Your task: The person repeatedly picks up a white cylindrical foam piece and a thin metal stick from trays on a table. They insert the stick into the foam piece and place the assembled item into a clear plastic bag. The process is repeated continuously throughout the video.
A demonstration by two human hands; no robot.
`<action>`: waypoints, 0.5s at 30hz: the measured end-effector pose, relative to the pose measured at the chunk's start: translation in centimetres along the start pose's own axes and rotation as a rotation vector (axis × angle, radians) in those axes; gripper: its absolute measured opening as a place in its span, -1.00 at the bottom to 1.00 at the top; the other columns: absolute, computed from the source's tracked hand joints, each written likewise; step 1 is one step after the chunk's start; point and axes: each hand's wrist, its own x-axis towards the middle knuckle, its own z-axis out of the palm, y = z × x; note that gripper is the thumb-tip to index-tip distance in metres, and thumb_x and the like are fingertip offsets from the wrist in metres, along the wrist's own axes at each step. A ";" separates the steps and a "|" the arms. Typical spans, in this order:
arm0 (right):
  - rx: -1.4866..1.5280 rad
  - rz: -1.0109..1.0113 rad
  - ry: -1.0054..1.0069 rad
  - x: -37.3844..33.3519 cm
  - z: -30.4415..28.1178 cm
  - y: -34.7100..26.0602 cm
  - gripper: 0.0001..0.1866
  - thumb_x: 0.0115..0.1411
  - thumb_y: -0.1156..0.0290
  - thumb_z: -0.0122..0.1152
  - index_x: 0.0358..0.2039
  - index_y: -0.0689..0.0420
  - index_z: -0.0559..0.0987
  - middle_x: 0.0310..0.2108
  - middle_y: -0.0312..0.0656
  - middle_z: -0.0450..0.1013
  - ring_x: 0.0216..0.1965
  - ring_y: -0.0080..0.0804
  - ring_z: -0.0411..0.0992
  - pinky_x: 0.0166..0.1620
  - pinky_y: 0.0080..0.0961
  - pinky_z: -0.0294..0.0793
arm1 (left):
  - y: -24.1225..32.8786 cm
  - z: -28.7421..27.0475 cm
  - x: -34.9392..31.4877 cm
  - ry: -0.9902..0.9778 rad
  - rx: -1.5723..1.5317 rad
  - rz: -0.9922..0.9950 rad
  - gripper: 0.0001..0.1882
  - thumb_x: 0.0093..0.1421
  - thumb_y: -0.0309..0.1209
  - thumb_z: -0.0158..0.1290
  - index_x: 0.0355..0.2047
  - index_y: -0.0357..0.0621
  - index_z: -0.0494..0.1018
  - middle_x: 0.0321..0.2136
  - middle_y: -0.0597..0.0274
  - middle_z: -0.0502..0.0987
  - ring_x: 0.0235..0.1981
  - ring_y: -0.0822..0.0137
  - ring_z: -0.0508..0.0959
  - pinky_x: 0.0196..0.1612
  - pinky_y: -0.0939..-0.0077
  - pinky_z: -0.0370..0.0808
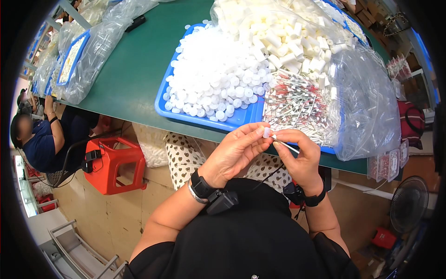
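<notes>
My left hand [239,151] pinches a small translucent white cap [266,133] between thumb and forefinger, just over the front edge of the table. Close against it, my right hand [301,153] grips a thin white rod [287,145] whose upper end meets the cap. Whether the rod sits inside the cap, I cannot tell. Right behind my hands, a blue tray [163,109] bears a heap of round translucent caps [213,69]. Beside them lies a pile of thin rods [299,102] with red and white parts.
Cream foam-like cylinders [288,42] spill from a clear plastic bag [360,102] behind the rods. The green table [125,69] carries more bagged parts at far left. On the floor stand a red stool [116,165] and, at right, a fan [409,197]. Another person [39,139] sits at left.
</notes>
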 end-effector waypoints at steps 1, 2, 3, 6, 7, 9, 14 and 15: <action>-0.019 0.022 -0.014 0.0 -0.1 0.0 -0.83 0.07 0.65 0.33 -0.28 0.24 0.59 -0.30 -0.11 0.59 -0.28 -0.33 0.58 -0.19 -0.51 0.53 | 0.0 0.0 0.0 0.008 0.018 0.004 -0.70 0.32 -0.39 0.09 0.00 -0.30 0.43 -0.19 0.21 0.56 -0.18 0.45 0.57 -0.05 0.63 0.56; -0.032 0.057 -0.010 0.1 -0.2 0.2 -0.85 0.08 0.63 0.33 -0.31 0.25 0.60 -0.34 -0.12 0.59 -0.34 -0.38 0.58 -0.27 -0.53 0.53 | -0.1 0.0 -0.1 0.015 0.036 0.009 -0.69 0.32 -0.39 0.09 0.00 -0.31 0.43 -0.20 0.22 0.56 -0.19 0.45 0.57 -0.05 0.63 0.56; -0.077 0.083 -0.028 0.1 -0.3 0.1 -0.86 0.08 0.62 0.33 -0.31 0.25 0.60 -0.36 -0.13 0.59 -0.37 -0.39 0.57 -0.30 -0.53 0.52 | -0.1 -0.1 -0.1 0.022 0.055 0.013 -0.69 0.31 -0.39 0.10 0.00 -0.31 0.43 -0.20 0.22 0.56 -0.19 0.46 0.57 -0.06 0.63 0.55; -0.202 0.121 -0.063 0.3 -0.5 -0.6 -0.89 0.10 0.60 0.32 -0.33 0.26 0.60 -0.42 -0.14 0.58 -0.45 -0.42 0.56 -0.39 -0.53 0.50 | -0.3 0.0 -0.2 0.039 0.126 0.042 -0.68 0.31 -0.37 0.11 -0.01 -0.32 0.44 -0.22 0.24 0.56 -0.20 0.47 0.56 -0.07 0.62 0.55; -0.236 0.106 -0.062 0.3 -0.4 -0.8 -0.90 0.11 0.59 0.32 -0.34 0.26 0.60 -0.44 -0.14 0.57 -0.47 -0.42 0.55 -0.41 -0.53 0.49 | -0.6 0.0 -0.1 0.044 0.124 0.049 -0.68 0.30 -0.37 0.11 -0.01 -0.32 0.45 -0.23 0.25 0.56 -0.21 0.48 0.56 -0.08 0.62 0.55; -0.228 0.149 -0.068 0.0 -0.2 -1.0 -0.90 0.10 0.60 0.31 -0.34 0.26 0.61 -0.47 -0.14 0.56 -0.49 -0.39 0.54 -0.44 -0.52 0.48 | -1.3 -0.2 0.0 0.054 0.118 0.065 -0.68 0.30 -0.36 0.12 -0.02 -0.31 0.46 -0.24 0.26 0.56 -0.23 0.49 0.55 -0.09 0.61 0.54; -0.480 -0.265 -0.041 0.0 0.6 -0.1 -0.76 0.00 0.70 0.25 -0.27 0.26 0.60 -0.52 -0.14 0.52 -0.52 -0.27 0.51 -0.46 -0.48 0.45 | -2.0 -0.9 0.0 0.065 0.089 0.031 -0.73 0.33 -0.35 0.07 -0.06 -0.28 0.48 -0.27 0.27 0.57 -0.26 0.49 0.56 -0.11 0.59 0.54; -0.513 -0.277 -0.064 -0.1 0.6 -0.1 -0.74 -0.03 0.71 0.24 -0.26 0.26 0.59 -0.52 -0.15 0.51 -0.51 -0.26 0.51 -0.46 -0.47 0.45 | -2.1 -1.0 0.0 0.071 0.079 0.016 -0.74 0.34 -0.35 0.07 -0.07 -0.27 0.49 -0.27 0.28 0.58 -0.27 0.50 0.56 -0.12 0.58 0.54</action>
